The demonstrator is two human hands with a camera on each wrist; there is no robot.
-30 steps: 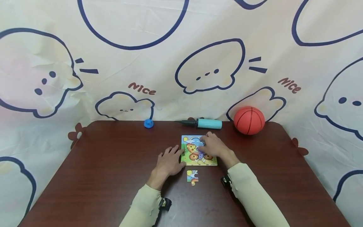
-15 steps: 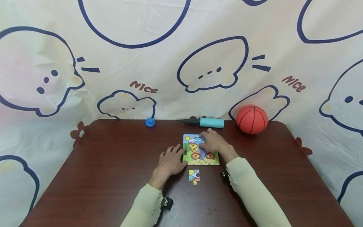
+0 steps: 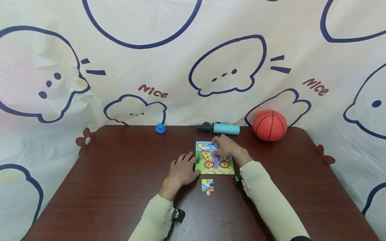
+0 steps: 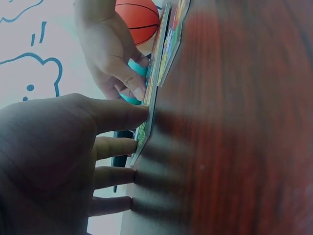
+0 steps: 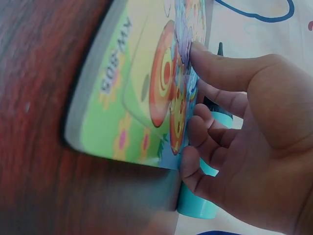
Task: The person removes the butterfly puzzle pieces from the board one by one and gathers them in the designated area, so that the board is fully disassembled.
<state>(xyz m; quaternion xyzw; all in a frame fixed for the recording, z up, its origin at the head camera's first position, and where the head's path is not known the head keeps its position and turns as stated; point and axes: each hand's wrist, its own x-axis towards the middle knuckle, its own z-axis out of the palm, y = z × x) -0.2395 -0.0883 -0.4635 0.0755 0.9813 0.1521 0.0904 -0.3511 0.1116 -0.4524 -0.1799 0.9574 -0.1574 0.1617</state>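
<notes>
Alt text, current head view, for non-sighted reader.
A left hand rests at the left edge of a butterfly puzzle on a dark brown table, the right hand over its upper right. A loose puzzle piece lies on the near side; a blue object, turquoise pump and red ball line the far edge.

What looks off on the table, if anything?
One thing: a small puzzle piece lies loose on the table, on the near side of the puzzle board and apart from it, so it looks out of place. No spill or damage visible, though the right hand hides part of the board.
</notes>
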